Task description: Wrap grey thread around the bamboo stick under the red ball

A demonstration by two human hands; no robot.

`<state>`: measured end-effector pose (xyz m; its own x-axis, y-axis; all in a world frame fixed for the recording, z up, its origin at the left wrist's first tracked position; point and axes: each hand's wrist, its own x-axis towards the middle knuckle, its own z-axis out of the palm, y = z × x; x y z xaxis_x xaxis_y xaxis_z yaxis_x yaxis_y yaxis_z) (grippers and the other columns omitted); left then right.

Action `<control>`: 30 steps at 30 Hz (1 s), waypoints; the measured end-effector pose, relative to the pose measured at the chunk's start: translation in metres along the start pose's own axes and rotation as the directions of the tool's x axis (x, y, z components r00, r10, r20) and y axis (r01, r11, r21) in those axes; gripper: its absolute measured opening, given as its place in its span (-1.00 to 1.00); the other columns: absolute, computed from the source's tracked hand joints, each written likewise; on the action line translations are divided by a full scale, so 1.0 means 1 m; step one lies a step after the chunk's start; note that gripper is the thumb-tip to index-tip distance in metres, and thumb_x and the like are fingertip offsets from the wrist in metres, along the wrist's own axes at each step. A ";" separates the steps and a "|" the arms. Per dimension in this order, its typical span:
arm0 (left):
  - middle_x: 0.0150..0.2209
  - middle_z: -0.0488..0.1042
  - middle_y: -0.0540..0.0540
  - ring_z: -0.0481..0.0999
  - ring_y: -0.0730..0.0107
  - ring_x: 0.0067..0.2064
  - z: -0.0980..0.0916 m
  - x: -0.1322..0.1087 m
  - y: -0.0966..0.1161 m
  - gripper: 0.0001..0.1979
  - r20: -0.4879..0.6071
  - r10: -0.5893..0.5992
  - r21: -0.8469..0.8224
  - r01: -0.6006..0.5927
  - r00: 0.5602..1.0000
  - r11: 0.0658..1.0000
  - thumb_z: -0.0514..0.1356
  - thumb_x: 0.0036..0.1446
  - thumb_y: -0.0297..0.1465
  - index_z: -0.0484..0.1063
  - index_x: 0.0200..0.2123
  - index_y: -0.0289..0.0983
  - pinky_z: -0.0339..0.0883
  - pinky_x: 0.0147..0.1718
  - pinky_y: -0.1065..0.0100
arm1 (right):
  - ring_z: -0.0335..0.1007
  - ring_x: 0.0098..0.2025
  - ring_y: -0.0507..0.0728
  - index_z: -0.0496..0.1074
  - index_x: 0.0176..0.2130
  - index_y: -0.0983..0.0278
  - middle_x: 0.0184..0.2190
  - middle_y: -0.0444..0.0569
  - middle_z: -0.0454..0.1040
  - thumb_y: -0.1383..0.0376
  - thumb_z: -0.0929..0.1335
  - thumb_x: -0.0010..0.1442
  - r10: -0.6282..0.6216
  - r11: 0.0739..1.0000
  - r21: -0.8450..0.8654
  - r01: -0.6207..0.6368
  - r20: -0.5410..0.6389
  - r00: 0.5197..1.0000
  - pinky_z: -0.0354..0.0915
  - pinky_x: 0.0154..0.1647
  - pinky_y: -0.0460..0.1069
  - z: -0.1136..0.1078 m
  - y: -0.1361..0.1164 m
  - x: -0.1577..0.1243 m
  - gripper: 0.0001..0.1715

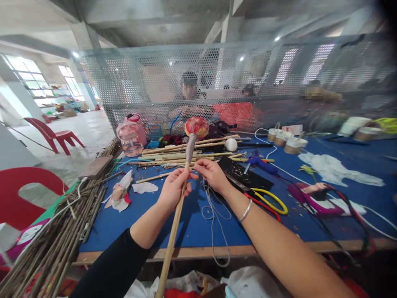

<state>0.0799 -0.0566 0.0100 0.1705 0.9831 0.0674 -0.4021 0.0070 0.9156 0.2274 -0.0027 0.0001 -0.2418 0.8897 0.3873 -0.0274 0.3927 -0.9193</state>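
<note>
From where I stand, the thing being worked on is a long pale pole (172, 240), slanting up from the near edge of the table (111, 236) between the person's two hands, with a round red-and-yellow head (197, 127) at its far end. The left hand (175, 186) has its thumb and fingers wrapped around the shaft, forefinger poking out to the side; the right hand (214, 174) holds thumb and forefinger pinched together close beside the pole, on what looks like a thin grey cord (208, 193), though the strand between the tips is too fine to make out. Loose loops of that cord hang below the right hand and over the table's front edge. As to how far things have come, the head is on, and a grey wrapping (190, 151) covers the neck beneath it almost down to the left hand; I can't tell whether that is the same cord wound tight. Below the grip the shaft is bare. With so much cord loose, I'd judge the binding well along but not finished, the end yet to be secured. Scissors (269, 193) with red and yellow handles lie to the right, a blue glue gun (263, 164) beyond them, and thinner sticks (173, 157) lie behind the hands
</note>
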 end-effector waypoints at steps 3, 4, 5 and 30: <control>-0.43 0.45 -0.04 0.27 0.65 -0.65 0.003 -0.003 0.003 -0.61 0.079 -0.125 -0.049 0.129 0.989 0.990 0.25 -0.04 -0.18 0.38 -0.20 -0.32 0.11 -0.74 0.57 | 0.07 -0.58 -0.03 0.38 -0.42 0.30 -0.59 -0.18 0.27 0.10 0.37 0.02 0.012 1.000 0.007 -0.012 -0.013 1.000 0.03 -0.57 -0.10 -0.001 -0.001 0.000 -0.70; -0.46 0.41 -0.01 0.24 0.67 -0.65 0.003 -0.004 0.003 -0.60 0.108 -0.162 -0.078 0.170 0.981 0.982 0.26 -0.04 -0.19 0.38 -0.18 -0.31 0.10 -0.73 0.58 | 0.06 -0.58 -0.04 0.38 -0.42 0.30 -0.59 -0.18 0.27 0.09 0.37 0.02 0.013 1.000 0.000 -0.013 -0.020 1.000 0.03 -0.57 -0.09 -0.002 -0.002 0.000 -0.70; -0.51 0.35 0.04 0.19 0.70 -0.67 0.003 -0.004 0.004 -0.60 0.124 -0.188 -0.111 0.202 0.974 0.973 0.26 -0.04 -0.20 0.37 -0.16 -0.31 0.06 -0.74 0.60 | 0.06 -0.59 -0.04 0.38 -0.42 0.31 -0.60 -0.18 0.27 0.09 0.37 0.02 0.015 1.000 -0.012 -0.015 -0.025 1.000 0.02 -0.57 -0.09 -0.002 -0.002 0.000 -0.69; -0.61 0.24 0.09 0.00 0.75 -0.72 0.001 -0.003 0.002 -0.63 0.016 -0.157 -0.099 0.157 0.988 0.982 0.20 0.01 -0.15 0.36 -0.25 -0.33 -0.18 -0.79 0.65 | 0.18 -0.51 0.01 0.43 -0.45 0.32 -0.55 -0.13 0.36 0.13 0.36 0.02 -0.056 0.992 -0.113 0.052 -0.030 0.998 0.14 -0.45 -0.07 0.000 -0.003 0.001 -0.73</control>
<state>0.0796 -0.0602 0.0117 0.2458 0.9668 -0.0706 -0.4577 0.1799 0.8707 0.2272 -0.0035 0.0035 -0.2103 0.8729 0.4402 0.0694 0.4625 -0.8839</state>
